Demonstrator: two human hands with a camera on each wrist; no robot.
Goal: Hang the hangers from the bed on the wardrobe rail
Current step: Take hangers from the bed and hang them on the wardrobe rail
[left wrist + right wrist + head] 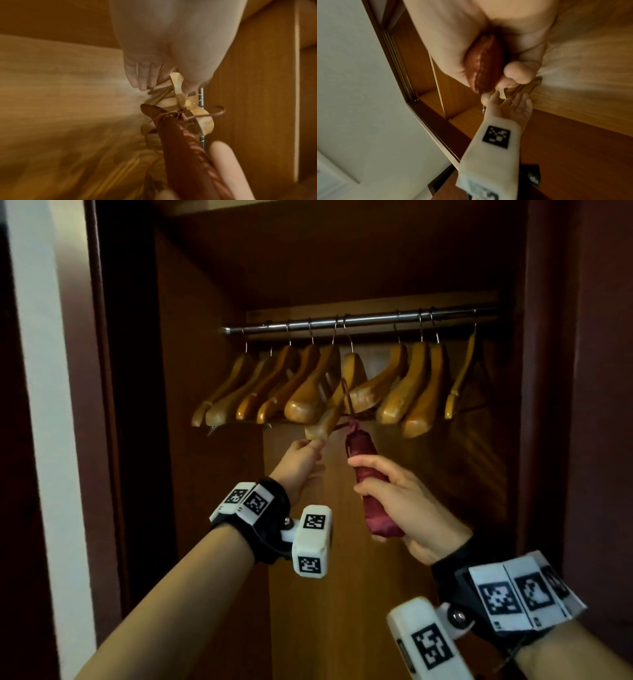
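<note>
Hangers of glossy, honey-coloured wood with broad rounded shoulders and thin wire hooks hang in a row from the wardrobe rail, a polished metal tube running across the upper part of the wardrobe, whose inner walls are warm brown veneer with visible grain. One hanger near the middle, the tilted hanger, sits lower than its neighbours and slants down to the left. The left hand reaches up to it, thumb and fingertips pinching its lower tip; in the left wrist view the other fingers lie close together beside the wood. The right hand is wrapped around a folded umbrella in a maroon fabric sleeve with a stitched seam, fingers curled round the lower part. The umbrella's thin cord loop rises among the hangers just right of the tilted one.
</note>
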